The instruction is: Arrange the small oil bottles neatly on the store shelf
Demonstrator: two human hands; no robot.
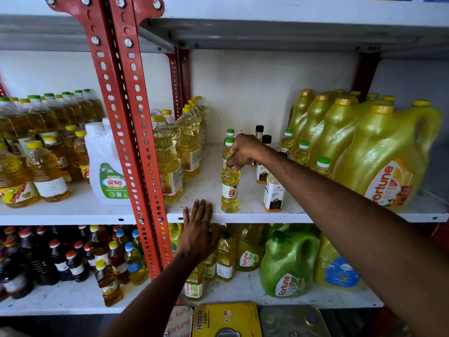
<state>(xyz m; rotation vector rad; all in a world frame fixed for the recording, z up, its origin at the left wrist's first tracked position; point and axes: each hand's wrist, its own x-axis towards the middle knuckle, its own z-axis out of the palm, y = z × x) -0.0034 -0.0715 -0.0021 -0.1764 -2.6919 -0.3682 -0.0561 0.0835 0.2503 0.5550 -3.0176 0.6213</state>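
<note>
A small yellow oil bottle (229, 190) with a green cap stands upright near the front of the white middle shelf (245, 216). My right hand (244, 152) reaches in from the right and grips its cap from above. Behind it stand two more small green-capped bottles (229, 136) in a row. Three other small green-capped bottles (302, 153) line up to the right, beside the big jugs. Small white-labelled coconut oil bottles (273, 193) with dark caps stand between the two rows. My left hand (198, 226) rests flat on the shelf's front edge, fingers spread, holding nothing.
Large yellow Fortune jugs (379, 156) fill the shelf's right side. Tall yellow-capped oil bottles (170, 161) stand at its left, next to the red perforated upright (136, 132). A white jug (107, 164) and more bottles sit on the left bay. The lower shelf holds green and yellow jugs (289, 263).
</note>
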